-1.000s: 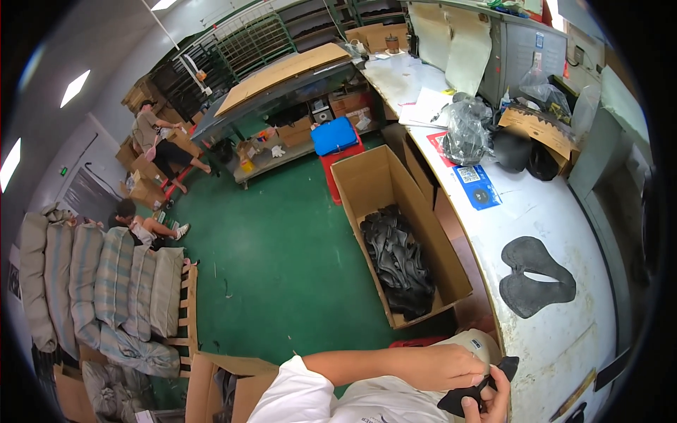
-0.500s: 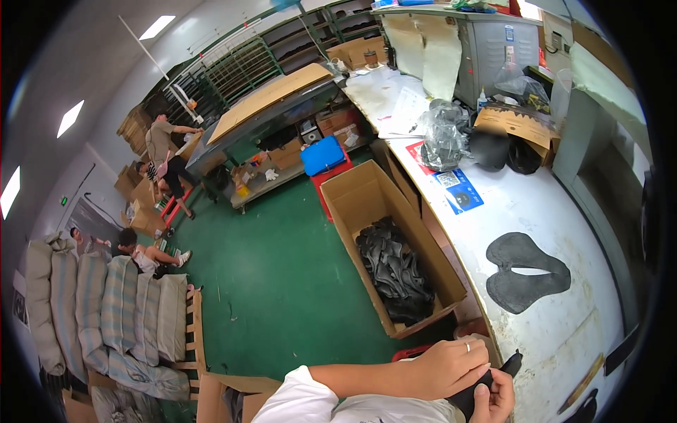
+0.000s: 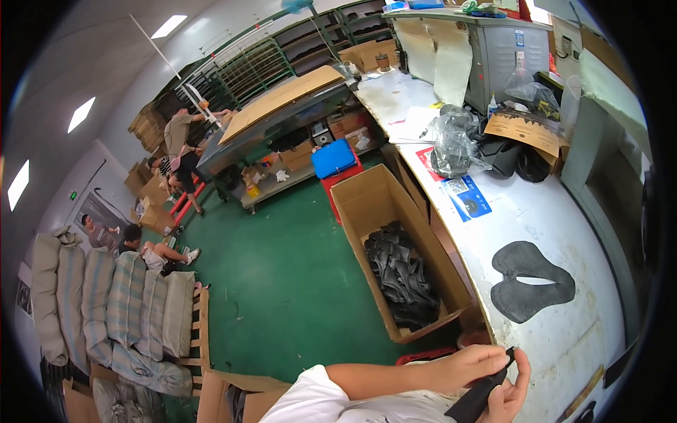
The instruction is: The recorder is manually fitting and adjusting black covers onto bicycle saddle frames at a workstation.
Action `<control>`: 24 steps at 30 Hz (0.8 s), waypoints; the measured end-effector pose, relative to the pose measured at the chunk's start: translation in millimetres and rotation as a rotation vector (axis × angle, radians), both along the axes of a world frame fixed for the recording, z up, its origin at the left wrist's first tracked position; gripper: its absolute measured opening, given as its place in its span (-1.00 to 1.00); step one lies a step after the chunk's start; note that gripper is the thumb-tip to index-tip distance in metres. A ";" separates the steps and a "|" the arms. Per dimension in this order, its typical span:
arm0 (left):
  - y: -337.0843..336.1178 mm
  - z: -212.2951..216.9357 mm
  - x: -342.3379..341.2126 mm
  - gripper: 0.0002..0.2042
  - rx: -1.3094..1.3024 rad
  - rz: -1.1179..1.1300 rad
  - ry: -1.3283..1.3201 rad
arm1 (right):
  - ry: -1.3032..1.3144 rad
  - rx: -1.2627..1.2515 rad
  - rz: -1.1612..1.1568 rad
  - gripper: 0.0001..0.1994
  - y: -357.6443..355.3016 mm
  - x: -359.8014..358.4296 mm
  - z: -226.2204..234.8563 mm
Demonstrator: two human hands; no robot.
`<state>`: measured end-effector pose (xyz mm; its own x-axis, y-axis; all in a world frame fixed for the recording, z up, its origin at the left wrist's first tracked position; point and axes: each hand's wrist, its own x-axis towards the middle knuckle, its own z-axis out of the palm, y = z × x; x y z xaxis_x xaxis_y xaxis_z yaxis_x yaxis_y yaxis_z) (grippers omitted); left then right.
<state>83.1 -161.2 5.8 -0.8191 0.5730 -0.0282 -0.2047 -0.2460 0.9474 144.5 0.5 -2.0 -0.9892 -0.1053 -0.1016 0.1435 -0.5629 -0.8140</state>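
At the table's near corner, my left hand [image 3: 469, 366] and my right hand [image 3: 513, 391] are both closed on a black flexible piece [image 3: 478, 400]. My left fingers pinch its upper end, while the right fingers and thumb hold its right edge. Part of the piece is hidden by my hands and the frame's lower rim. Ahead of them, a similar-looking flat black piece [image 3: 530, 282] with two rounded lobes and a slit lies on the white table [image 3: 465, 247]. To the left of the table stands an open cardboard box [image 3: 350, 236] with a pile of crumpled black pieces [image 3: 398, 275].
Farther along the table are a clear plastic bag [image 3: 451, 144], a blue card [image 3: 467, 199] and a cardboard carton [image 3: 525, 130]. A blue-topped red stool [image 3: 335, 158] stands beyond the box. Stuffed sacks [image 3: 130, 296] line the left, with several people behind them.
My left hand has shifted to the right and now pinches the piece's upper end. The black piece shows more between my hands. The view has turned slightly.
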 end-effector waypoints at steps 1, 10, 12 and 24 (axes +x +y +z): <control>-4.1 0.5 -6.1 -0.65 0.077 -0.183 -0.296 | 0.042 0.164 -0.029 -0.34 2.3 -0.3 -2.4; 8.5 8.3 -14.1 -0.66 -0.227 -0.175 0.465 | 0.075 0.285 -0.082 -0.33 17.7 3.7 2.8; 23.0 1.2 -1.0 -0.64 0.033 -0.136 0.225 | 0.064 0.099 -0.061 -0.27 20.5 6.0 5.0; 51.0 3.9 -10.6 -0.59 -0.048 -0.075 0.291 | 0.026 0.054 -0.234 -0.27 33.1 1.9 7.6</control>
